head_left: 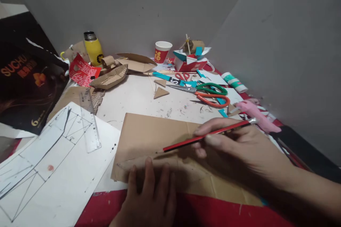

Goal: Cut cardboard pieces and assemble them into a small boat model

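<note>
A flat sheet of brown cardboard [149,131] lies at the table's front edge, with a faint curved pencil line near its lower left. My left hand [153,188] rests on the lower edge of the sheet, fingers spread and holding nothing. In my right hand [237,145] a red and black pencil [202,136] is gripped between thumb and fingers. The pencil's tip points left and down, just above or on the cardboard; I cannot tell whether it touches. On the left is a white paper [87,170] with a drawn plan, and a clear ruler [90,124] lies across its edge.
Scissors with green and orange handles [213,94] lie beyond the cardboard, near small cardboard triangles [161,93]. A pink glue gun [257,113] is at the right. Cardboard boat shapes [110,78], a yellow bottle [93,49] and a paper cup [162,52] stand along the back.
</note>
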`<state>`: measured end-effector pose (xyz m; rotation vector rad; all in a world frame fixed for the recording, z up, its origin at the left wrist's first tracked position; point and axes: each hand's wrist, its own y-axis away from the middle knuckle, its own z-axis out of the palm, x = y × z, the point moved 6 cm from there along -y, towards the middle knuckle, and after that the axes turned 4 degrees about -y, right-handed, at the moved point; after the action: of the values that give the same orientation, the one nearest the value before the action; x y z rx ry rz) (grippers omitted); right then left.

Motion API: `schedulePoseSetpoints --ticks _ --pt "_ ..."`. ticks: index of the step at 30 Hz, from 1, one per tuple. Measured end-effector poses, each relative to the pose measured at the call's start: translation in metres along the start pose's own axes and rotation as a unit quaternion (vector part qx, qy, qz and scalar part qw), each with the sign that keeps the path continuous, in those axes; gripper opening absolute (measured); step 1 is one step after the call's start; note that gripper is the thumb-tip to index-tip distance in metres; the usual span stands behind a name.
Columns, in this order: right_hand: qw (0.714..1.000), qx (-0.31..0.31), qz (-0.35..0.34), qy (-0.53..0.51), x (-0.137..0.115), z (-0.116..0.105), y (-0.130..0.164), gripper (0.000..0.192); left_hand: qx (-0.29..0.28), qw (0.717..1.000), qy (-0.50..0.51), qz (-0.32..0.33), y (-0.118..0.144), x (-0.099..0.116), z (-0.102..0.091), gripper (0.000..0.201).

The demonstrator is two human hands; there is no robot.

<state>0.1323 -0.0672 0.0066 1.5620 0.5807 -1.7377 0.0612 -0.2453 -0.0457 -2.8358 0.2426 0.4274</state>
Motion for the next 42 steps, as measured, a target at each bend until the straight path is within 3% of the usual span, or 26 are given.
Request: schedulePoseSetpoints --ticks 3,9,13,18,25,31,35,42 --pt "0.997 -0.042 0.031 0.059 0.003 0.024 -0.013 0.023 0.004 1.0 0.001 -0.023 -0.001 -0.001 -0.003 0.037" --pt "0.981 -0.162 0.038 -0.099 0.025 0.076 -0.041 0.023 0.053 0.997 0.012 -0.054 -0.003 0.0 -0.004 0.03" --pt "0.964 -0.238 0.101 -0.063 0.042 0.098 -0.049 0.028 0.072 0.995 0.022 -0.072 -0.003 0.0 -0.002 0.025" --pt "0.968 -0.221 0.116 0.019 0.053 0.098 -0.053 0.025 0.074 0.993 0.028 -0.09 -0.004 -0.001 -0.002 0.023" --pt "0.97 -0.232 0.043 0.061 0.056 0.097 -0.052 0.023 0.095 0.986 0.059 -0.127 -0.003 -0.002 -0.001 0.025" --pt "0.961 -0.254 -0.034 0.103 0.055 0.099 -0.048 0.021 0.057 0.992 0.055 -0.099 -0.007 -0.003 -0.005 0.023" --pt "0.949 -0.264 -0.091 0.15 0.051 0.101 -0.047 0.02 0.067 0.99 0.061 -0.106 -0.007 -0.005 -0.008 0.023" --pt "0.937 -0.276 -0.102 0.188 0.049 0.108 -0.047 0.018 0.049 0.994 0.045 -0.088 -0.009 -0.004 -0.007 0.029"
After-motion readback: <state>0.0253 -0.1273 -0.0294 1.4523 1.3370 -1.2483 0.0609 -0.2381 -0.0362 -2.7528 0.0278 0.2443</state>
